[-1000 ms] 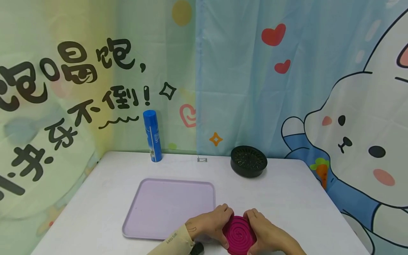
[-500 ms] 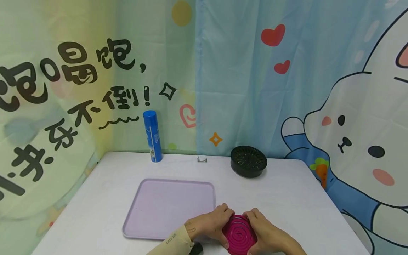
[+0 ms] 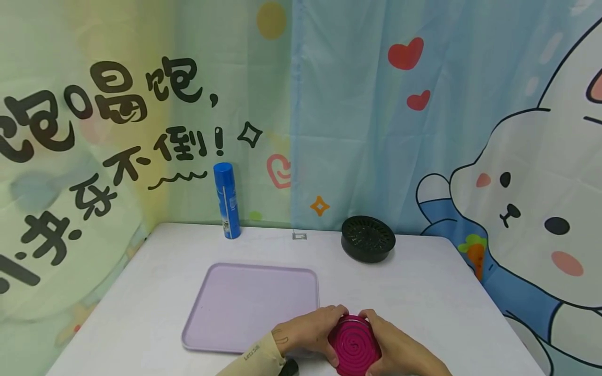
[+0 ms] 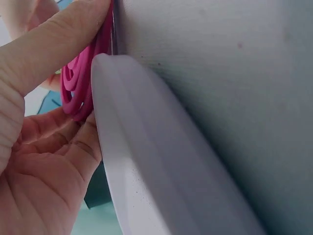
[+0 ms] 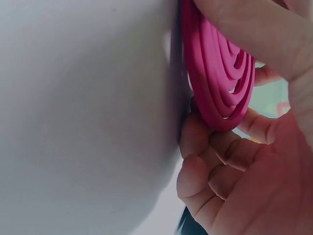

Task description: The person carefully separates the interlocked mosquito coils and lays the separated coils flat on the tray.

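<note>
A round, deep-pink mosquito coil (image 3: 355, 345) with a spiral top is at the table's near side, between both hands. My left hand (image 3: 316, 330) grips its left edge, thumb at the near side and fingers curled round the far side. From the right, my right hand (image 3: 396, 345) grips the opposite edge in the same way. In the left wrist view the pink rings of the coil (image 4: 78, 100) show below the thumb. Loops with narrow gaps between them mark the coil (image 5: 200, 68) in the right wrist view, where curled fingers lie under its rim.
A shallow lilac tray (image 3: 254, 305) lies just left of the hands, its rim near the left wrist. At the back stand a blue spray can (image 3: 227, 201) and a round black container (image 3: 368, 245) with a slotted top. The white table (image 3: 423, 292) meets a printed curtain behind.
The coil's far edge has shifted slightly away from me, and a thin pale line now shows along it. My left fingers have moved slightly along the rim. Both hands keep their grip.
</note>
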The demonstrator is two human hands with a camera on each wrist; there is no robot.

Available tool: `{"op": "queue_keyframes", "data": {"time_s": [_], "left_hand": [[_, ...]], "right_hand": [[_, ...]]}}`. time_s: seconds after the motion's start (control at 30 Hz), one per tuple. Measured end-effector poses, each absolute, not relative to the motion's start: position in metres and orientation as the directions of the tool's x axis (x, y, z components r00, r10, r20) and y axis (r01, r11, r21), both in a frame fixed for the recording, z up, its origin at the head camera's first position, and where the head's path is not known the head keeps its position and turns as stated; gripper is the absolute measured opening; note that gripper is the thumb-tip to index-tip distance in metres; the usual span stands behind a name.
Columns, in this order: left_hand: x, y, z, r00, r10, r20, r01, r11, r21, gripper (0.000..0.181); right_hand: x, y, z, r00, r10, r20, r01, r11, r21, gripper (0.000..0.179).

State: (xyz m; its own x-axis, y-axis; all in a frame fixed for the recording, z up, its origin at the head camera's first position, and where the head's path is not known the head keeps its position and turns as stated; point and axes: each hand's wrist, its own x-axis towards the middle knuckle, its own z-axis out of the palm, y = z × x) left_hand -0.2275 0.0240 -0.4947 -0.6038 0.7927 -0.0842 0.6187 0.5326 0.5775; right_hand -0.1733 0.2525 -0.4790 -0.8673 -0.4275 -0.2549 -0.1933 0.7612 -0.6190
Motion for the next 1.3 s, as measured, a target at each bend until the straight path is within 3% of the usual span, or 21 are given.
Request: {"op": "queue_keyframes", "data": {"time_s": [0.33,0.73,0.93,1.13,1.3], "left_hand": [[-0.229,0.019,-0.494,-0.649,0.760,-0.022,0.557,0.495,0.667,0.070],[-0.232,0.013,-0.494,-0.693,0.719,-0.042,0.401,0.434,0.806,0.052],[-0.230,0.011,-0.495,-0.710,0.704,-0.021,0.352,0.381,0.855,0.044],[-0.228,0.011,-0.493,-0.759,0.651,0.008,0.307,0.348,0.886,0.030],[-0.228,0.010,-0.492,-0.795,0.606,0.019,0.265,0.320,0.909,0.018]], "right_hand": [[-0.172,0.256,-0.479,-0.894,-0.359,-0.268,-0.109,0.754,-0.648,0.097],[-0.175,0.262,-0.480,-0.907,-0.348,-0.236,-0.095,0.718,-0.690,0.081],[-0.174,0.271,-0.484,-0.924,-0.338,-0.180,-0.119,0.699,-0.705,0.065],[-0.176,0.275,-0.484,-0.935,-0.319,-0.152,-0.098,0.648,-0.755,0.042],[-0.179,0.275,-0.483,-0.960,-0.252,-0.121,-0.072,0.642,-0.764,0.033]]}}
